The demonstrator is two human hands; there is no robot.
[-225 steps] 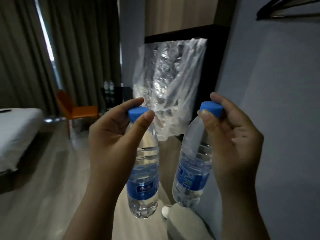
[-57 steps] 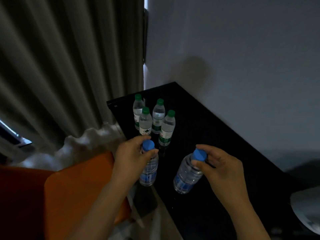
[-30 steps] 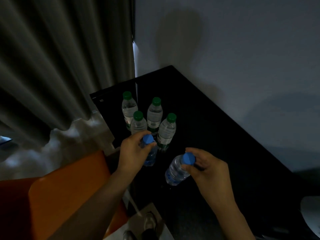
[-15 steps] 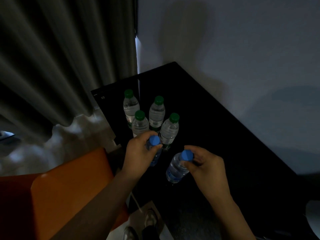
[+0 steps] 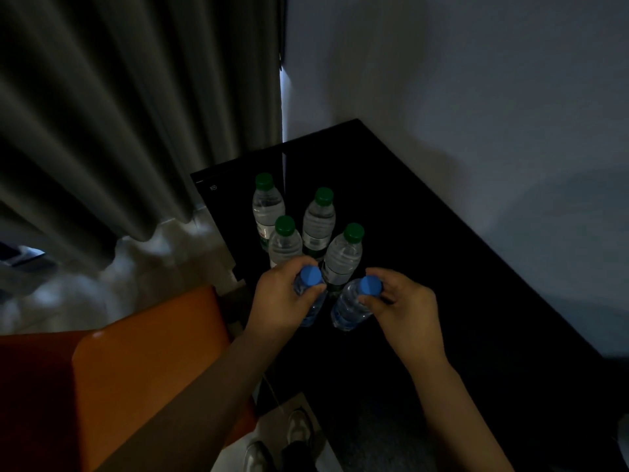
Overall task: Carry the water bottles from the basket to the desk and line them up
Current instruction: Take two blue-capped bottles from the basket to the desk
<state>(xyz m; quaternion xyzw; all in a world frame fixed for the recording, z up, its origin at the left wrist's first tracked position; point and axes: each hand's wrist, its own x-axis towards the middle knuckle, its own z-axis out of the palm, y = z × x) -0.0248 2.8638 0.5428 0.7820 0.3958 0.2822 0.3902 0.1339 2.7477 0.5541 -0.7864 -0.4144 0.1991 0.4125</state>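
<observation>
Nearest the camera, at the bottom edge, two pale shoes (image 5: 296, 426) stood on a light floor. To the left of them was an orange chair (image 5: 136, 369), its seat close against the near corner of a black desk (image 5: 425, 240).

Two bare forearms reached forward over that desk edge. The left hand (image 5: 280, 303) had its fingers and thumb curled round the neck of a clear water bottle with a blue cap (image 5: 310, 276). The right hand (image 5: 406, 310) pinched a second blue-capped bottle (image 5: 348, 308) just under its cap, fingers bent tight around it. Both bottles were side by side, nearly touching, low over the desk's near-left area; the right one leaned with its cap toward the right hand. Whether their bases rested on the surface could not be told in the dim light.

Just beyond them, four bottles with green caps (image 5: 319, 221) stood upright on the desk in a tight cluster, two in front and two behind; the nearest was right against the two held bottles.

Farther back, a grey pleated curtain (image 5: 119, 114) hung on the left, and a plain pale wall (image 5: 476, 97) ran along the desk's right side.
</observation>
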